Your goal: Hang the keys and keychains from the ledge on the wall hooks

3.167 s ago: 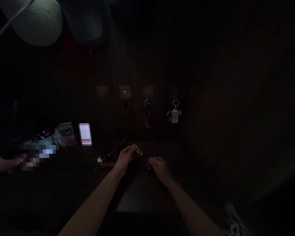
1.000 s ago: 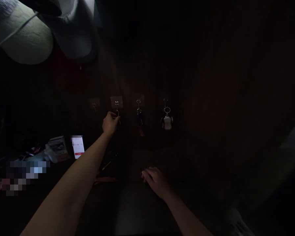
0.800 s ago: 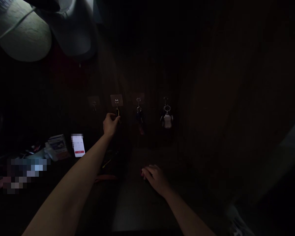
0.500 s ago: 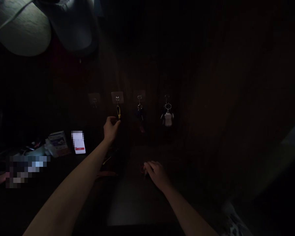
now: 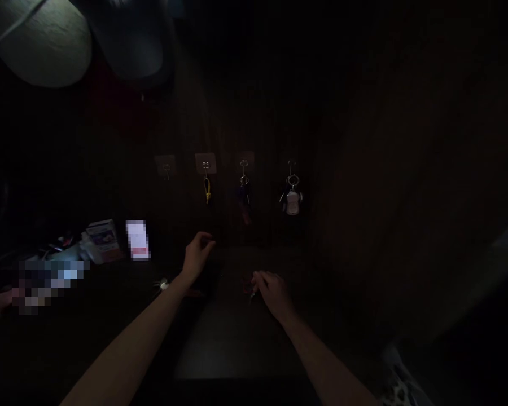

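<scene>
My left hand [image 5: 197, 256] is in the air below the wall hooks, its thumb and index finger slightly apart, with nothing visible between them. Above it, a yellow cord loop [image 5: 207, 192] hangs from a hook. My right hand [image 5: 275, 292] is low over the dark surface, with its fingers closed on a red item with a small metal part [image 5: 252, 290], perhaps keys; dim light hides its details. Near my left forearm lie a metal key bunch [image 5: 163, 284] and a reddish strip [image 5: 193, 293], partly covered by the arm.
Dark keys [image 5: 244, 194] and a key ring with a pale fob [image 5: 293, 202] hang on the wall. A bare hook [image 5: 166, 167] is at the left. A lit phone [image 5: 138, 240], a box [image 5: 103, 241] and hanging caps [image 5: 46, 45] are on the left side.
My left hand has let go of the yellow cord loop and come down, leaving it hanging on its hook. My right hand stays low with the red item. The view has shifted slightly.
</scene>
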{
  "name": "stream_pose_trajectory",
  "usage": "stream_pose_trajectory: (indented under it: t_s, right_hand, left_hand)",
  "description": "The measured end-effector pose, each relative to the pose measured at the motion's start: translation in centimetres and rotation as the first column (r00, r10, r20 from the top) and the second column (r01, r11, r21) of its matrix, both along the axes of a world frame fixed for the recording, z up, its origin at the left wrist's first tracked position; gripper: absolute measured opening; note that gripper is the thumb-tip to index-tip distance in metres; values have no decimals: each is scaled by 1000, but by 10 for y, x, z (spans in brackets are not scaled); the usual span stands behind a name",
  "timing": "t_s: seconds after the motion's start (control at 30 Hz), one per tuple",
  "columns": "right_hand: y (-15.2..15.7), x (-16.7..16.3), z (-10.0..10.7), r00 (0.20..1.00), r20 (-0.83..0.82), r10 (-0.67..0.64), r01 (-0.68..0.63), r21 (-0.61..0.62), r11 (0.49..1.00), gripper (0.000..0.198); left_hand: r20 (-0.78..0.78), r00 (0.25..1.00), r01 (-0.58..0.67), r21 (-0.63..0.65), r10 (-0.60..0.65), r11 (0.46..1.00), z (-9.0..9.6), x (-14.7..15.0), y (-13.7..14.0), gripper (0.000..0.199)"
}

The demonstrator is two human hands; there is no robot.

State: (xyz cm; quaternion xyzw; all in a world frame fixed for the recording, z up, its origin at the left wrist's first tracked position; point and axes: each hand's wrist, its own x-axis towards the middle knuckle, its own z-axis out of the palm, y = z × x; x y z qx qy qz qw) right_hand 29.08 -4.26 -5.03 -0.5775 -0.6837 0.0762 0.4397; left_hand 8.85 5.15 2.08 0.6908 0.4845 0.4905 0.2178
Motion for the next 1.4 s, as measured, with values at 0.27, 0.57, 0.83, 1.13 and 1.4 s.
stream_pose_trajectory:
  t_s: [0.27,0.57,0.83,1.13,1.4]
  right_hand:
    - [-1,0,0,1000,24,-17,17,-6,1000,45]
    - [0,0,0,996,79,-47,49,-22,999,46]
    - [0,0,-2,996,77,-46,47,-14,999,49]
    - [-2,-1,0,994,92,-52,53,-5,999,50]
    - [-2,-1,0,994,97,-51,51,2,999,48]
  left_hand:
    - [-93,988,127,4,-126,992,-26,-1,-19,12]
    - [-213,945,247,-31,-248,968,-40,-7,-42,16]
    - [-398,843,347,-108,-360,932,-45,-11,-56,30]
    - [-645,712,289,-91,-278,953,-49,-9,-54,20]
    - [-516,814,284,-46,-266,958,-57,1,-59,14]
